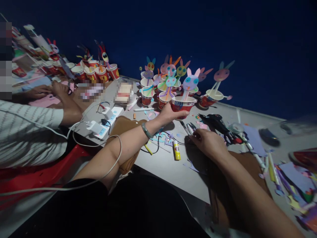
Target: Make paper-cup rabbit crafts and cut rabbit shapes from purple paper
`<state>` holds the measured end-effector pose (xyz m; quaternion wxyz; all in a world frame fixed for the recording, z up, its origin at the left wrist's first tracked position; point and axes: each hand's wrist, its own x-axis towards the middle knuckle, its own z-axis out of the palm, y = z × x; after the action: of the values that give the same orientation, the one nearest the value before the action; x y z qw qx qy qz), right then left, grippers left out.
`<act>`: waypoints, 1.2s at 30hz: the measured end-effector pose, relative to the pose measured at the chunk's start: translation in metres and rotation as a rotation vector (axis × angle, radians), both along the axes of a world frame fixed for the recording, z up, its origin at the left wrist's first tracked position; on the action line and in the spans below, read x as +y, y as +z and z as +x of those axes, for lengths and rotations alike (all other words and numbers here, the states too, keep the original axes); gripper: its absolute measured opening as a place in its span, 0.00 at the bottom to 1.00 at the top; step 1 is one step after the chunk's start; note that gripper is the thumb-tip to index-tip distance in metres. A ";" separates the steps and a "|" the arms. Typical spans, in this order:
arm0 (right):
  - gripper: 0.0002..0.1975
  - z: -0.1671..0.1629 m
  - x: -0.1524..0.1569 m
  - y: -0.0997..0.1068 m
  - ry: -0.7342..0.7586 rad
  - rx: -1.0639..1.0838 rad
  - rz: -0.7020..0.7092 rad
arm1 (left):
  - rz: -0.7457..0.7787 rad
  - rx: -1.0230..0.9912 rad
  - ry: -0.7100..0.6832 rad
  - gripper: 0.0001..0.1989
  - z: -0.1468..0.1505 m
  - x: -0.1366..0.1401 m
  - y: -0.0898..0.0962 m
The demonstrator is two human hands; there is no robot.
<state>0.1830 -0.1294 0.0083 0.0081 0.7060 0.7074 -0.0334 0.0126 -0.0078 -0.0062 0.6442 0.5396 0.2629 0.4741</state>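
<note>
1. Red printed paper cup with a white rim (182,106): it stands at the front of the cluster of decorated cups, at the far side of the white tabletop (168,172). Whether its base touches the table, I cannot tell.
2. Left grip: the left hand (170,115) is closed around the cup's lower part, thumb across the near side, fingers mostly hidden. Paper walls probably dent easily, so light, even pressure low down seems best, clear of the pale-blue paper rabbit head with pink ears (190,82).
3. Right grip: the right hand (208,140) is low over the table with bent fingers, its tips beside several slim dark-and-silver pen-like tools (189,128). I cannot tell whether it pinches one. Taking a single tool by its middle would likely disturb the others least.
4. Care: that forearm should probably stay off the yellow glue stick with a white cap (176,151), upright nearby.
5. Direction: the cup's long axis is roughly vertical, mouth upward. The rabbit's face points toward the wearer, ears up, its pale straw-like stem leaning slightly right.
</note>
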 end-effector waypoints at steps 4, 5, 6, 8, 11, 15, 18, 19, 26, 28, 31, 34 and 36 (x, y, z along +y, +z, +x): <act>0.12 0.000 0.004 0.003 0.029 0.012 0.013 | 0.004 -0.009 -0.003 0.29 -0.002 -0.001 0.004; 0.11 0.000 0.004 0.003 0.022 -0.001 0.003 | 0.004 -0.009 0.001 0.29 -0.003 -0.002 0.005; 0.11 0.000 0.004 0.004 0.015 -0.017 -0.008 | 0.002 -0.010 0.006 0.28 -0.003 -0.002 0.006; 0.12 -0.001 0.002 0.003 0.029 -0.039 -0.022 | -0.008 -0.020 0.008 0.28 -0.003 -0.004 0.008; 0.13 -0.012 0.002 -0.002 0.137 -0.020 -0.049 | -0.021 -0.043 -0.004 0.28 -0.002 -0.005 0.009; 0.15 -0.033 0.009 -0.008 0.201 -0.083 -0.093 | -0.035 -0.043 0.016 0.28 0.000 -0.004 0.007; 0.17 -0.042 0.017 -0.010 0.169 -0.152 -0.126 | -0.022 -0.044 0.037 0.29 0.000 -0.002 0.005; 0.17 -0.044 0.020 -0.010 0.164 -0.166 -0.145 | -0.014 -0.042 0.037 0.29 0.000 -0.002 0.004; 0.14 -0.048 0.026 -0.011 0.162 -0.225 -0.183 | -0.002 -0.003 0.043 0.28 0.000 0.000 0.001; 0.14 -0.045 0.026 -0.013 0.167 -0.191 -0.149 | -0.012 0.000 0.040 0.29 0.000 -0.001 0.002; 0.10 -0.035 0.029 -0.017 0.126 -0.008 -0.095 | -0.040 -0.024 0.032 0.29 -0.001 -0.003 0.006; 0.07 -0.020 0.035 -0.018 0.011 0.432 -0.119 | -0.063 -0.036 0.017 0.26 -0.002 -0.006 0.011; 0.10 -0.013 0.040 -0.019 -0.087 0.778 -0.201 | -0.069 -0.032 -0.004 0.24 -0.003 -0.006 0.013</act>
<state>0.1702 -0.0897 -0.0104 -0.1926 0.6657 0.6202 -0.3676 0.0100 -0.0142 0.0066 0.6673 0.5101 0.2678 0.4719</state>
